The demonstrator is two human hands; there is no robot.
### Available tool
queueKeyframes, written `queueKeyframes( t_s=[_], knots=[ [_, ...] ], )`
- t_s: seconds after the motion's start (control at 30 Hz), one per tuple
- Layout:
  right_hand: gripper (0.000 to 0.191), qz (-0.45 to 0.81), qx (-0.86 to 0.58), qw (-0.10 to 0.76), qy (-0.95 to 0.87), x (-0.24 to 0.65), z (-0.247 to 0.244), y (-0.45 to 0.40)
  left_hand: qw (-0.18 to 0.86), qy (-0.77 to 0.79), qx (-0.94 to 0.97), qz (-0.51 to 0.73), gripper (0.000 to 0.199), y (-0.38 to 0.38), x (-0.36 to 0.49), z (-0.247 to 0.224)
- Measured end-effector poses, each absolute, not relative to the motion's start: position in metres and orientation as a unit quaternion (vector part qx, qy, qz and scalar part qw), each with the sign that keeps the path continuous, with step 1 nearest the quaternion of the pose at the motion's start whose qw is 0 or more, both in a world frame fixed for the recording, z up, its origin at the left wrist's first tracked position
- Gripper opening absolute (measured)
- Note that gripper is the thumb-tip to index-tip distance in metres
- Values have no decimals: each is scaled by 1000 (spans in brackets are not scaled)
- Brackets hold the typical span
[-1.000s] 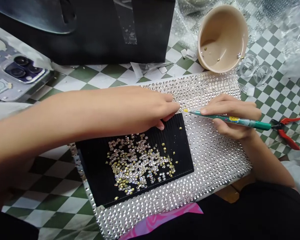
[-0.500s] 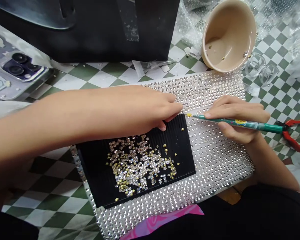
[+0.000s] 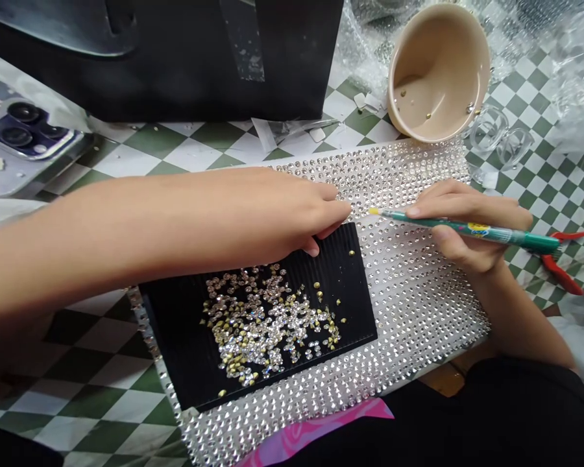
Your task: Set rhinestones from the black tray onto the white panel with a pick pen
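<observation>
My right hand (image 3: 472,220) is closed around a green pen-like picker (image 3: 496,233) with a yellow tip. Its tip hovers over or touches a board (image 3: 418,285) covered in rows of clear rhinestones, and I cannot tell which. My left hand (image 3: 316,214) reaches across from the left with its fingers curled together, just left of the yellow tip; what its fingertips hold, if anything, is hidden. Below that hand a black ribbed tray (image 3: 175,350) lies on the board. Loose rhinestones (image 3: 272,324), some showing gold backs, are scattered in the tray.
A beige cup (image 3: 438,71) lies tipped at the board's far edge, with a few stones inside. Behind stands a large black box (image 3: 185,78). A phone (image 3: 24,136) is at left, red-handled pliers (image 3: 564,272) at right, and clear plastic rings (image 3: 501,136) near the cup.
The picker's tip has moved slightly away and to the right from my left fingertips. My left hand keeps its place over the tray. The whole view has shifted a little.
</observation>
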State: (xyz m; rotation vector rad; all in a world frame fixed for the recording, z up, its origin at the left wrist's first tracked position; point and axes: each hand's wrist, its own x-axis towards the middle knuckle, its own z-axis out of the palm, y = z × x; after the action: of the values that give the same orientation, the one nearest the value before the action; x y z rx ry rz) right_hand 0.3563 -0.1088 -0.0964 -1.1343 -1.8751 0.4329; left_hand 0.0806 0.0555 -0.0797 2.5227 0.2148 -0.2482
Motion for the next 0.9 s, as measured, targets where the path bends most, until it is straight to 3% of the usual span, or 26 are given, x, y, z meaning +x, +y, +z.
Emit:
queueKeyframes(
  t_s=[0.2,0.53,0.73,0.9],
  knots=[
    [39,193,-438,397,-783,356,-93,-109,284,132,949,-27,37,57,74,-90],
    [40,131,-417,349,-829,353,-89,-107,282,14,954,-96,23,52,78,-74],
    [36,124,-449,424,-776,354,-97,-107,279,19,955,-95,17,48,83,-69],
    [29,-1,-528,500,-686,351,-105,-110,291,14,952,-91,24,50,84,-69]
  ],
)
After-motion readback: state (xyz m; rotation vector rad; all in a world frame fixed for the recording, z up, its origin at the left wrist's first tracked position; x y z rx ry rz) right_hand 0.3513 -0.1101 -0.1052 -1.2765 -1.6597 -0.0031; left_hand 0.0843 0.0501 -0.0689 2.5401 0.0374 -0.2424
